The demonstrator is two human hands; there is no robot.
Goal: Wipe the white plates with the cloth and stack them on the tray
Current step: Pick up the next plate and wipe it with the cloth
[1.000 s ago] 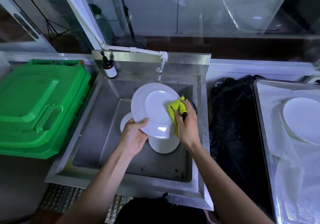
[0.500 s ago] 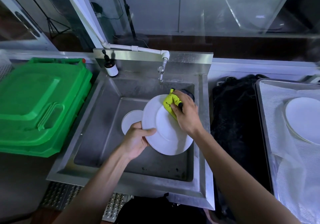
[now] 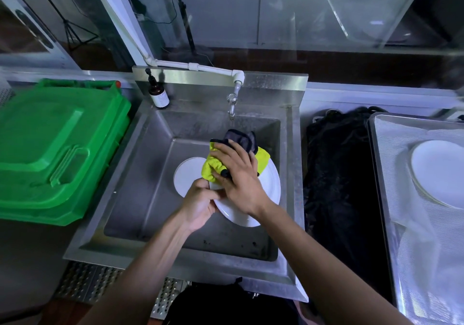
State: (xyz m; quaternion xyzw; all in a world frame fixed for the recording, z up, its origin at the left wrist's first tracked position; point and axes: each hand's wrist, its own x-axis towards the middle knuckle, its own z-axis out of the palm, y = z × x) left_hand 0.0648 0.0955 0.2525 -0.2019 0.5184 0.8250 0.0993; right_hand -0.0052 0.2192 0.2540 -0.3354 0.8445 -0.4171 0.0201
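Over the steel sink (image 3: 130, 181) my left hand (image 3: 199, 205) grips the near-left rim of a white plate (image 3: 268, 189), held almost flat. My right hand (image 3: 238, 177) lies on top of it, holding a yellow and dark grey cloth (image 3: 213, 167) against the plate's face. Another white plate (image 3: 187, 176) lies on the sink floor, partly hidden behind the hands. At the right, a stack of white plates (image 3: 439, 171) rests on the metal tray (image 3: 374, 144), which is lined with a white sheet.
A tap (image 3: 232, 103) hangs over the back of the sink, with a brown pump bottle (image 3: 158, 93) on the ledge beside it. A green plastic bin lid (image 3: 55, 149) fills the left. A black mass (image 3: 336, 186) sits between sink and tray.
The plate has tipped from facing me to nearly flat and moved lower and right. My right hand with the cloth has slid from the plate's right edge across its face toward the left.
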